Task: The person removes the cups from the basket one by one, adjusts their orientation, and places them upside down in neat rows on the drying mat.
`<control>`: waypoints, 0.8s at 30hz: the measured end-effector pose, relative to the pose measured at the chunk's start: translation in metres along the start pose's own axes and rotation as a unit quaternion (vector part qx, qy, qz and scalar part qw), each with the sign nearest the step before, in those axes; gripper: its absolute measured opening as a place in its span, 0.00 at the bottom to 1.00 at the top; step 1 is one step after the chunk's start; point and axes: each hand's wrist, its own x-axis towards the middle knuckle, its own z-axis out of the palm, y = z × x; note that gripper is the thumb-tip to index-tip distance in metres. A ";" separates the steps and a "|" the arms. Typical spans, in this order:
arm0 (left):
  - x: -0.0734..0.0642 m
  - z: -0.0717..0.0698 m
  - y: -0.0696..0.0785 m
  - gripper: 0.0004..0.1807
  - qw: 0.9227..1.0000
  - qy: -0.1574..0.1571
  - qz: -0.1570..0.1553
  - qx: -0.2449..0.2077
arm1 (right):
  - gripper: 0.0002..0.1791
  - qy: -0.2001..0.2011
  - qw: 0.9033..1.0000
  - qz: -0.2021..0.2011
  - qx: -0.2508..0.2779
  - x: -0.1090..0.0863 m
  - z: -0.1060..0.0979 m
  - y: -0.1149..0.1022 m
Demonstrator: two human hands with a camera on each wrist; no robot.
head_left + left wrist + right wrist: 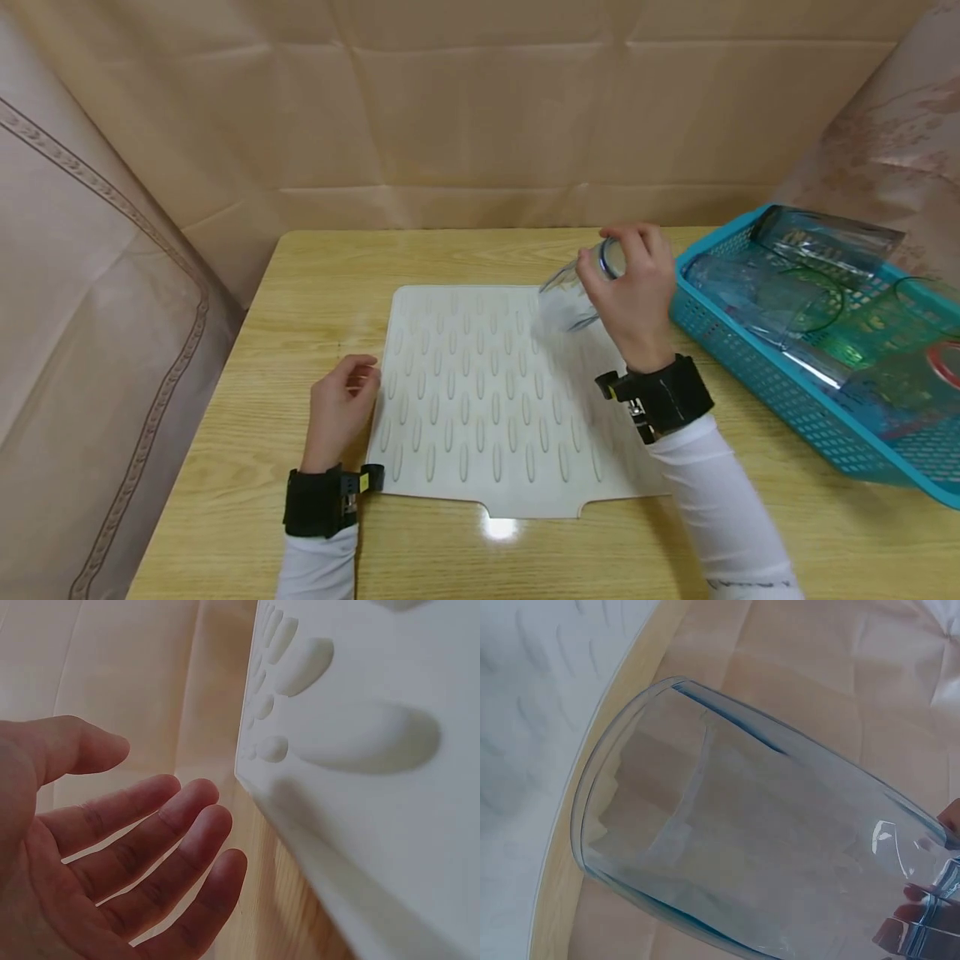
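Note:
My right hand (637, 292) grips a clear drinking glass (573, 292) near its base, above the far right part of a white drying mat (480, 408). The glass is tilted, its wide mouth pointing down and to the left. In the right wrist view the glass (765, 817) fills the middle, with some fingertips seen around and through its base. Beside the mat's left edge is my left hand (341, 408), holding nothing. The left wrist view shows its fingers (172, 855) loosely bent, close to the edge of the ridged mat (375, 825).
A blue plastic basket (742, 358) stands on the right of the wooden table (262, 417). It holds several glasses, among them a green one (892, 321) and a dark-tinted angular one (825, 237). Beige cloth (480, 117) hangs behind the table.

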 end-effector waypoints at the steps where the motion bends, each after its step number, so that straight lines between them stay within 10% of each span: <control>1: 0.000 0.000 0.000 0.12 1.000 0.001 0.000 0.000 | 0.14 -0.010 1.000 -0.011 0.001 0.000 0.004 -0.002; 9: -0.002 -0.002 0.001 0.13 1.000 0.012 0.012 -0.007 | 0.13 -0.072 0.994 -0.073 0.040 0.000 0.042 -0.025; 24: 0.001 0.009 0.008 0.12 1.000 0.009 0.019 -0.018 | 0.13 -0.116 0.989 -0.072 0.060 0.002 0.079 -0.048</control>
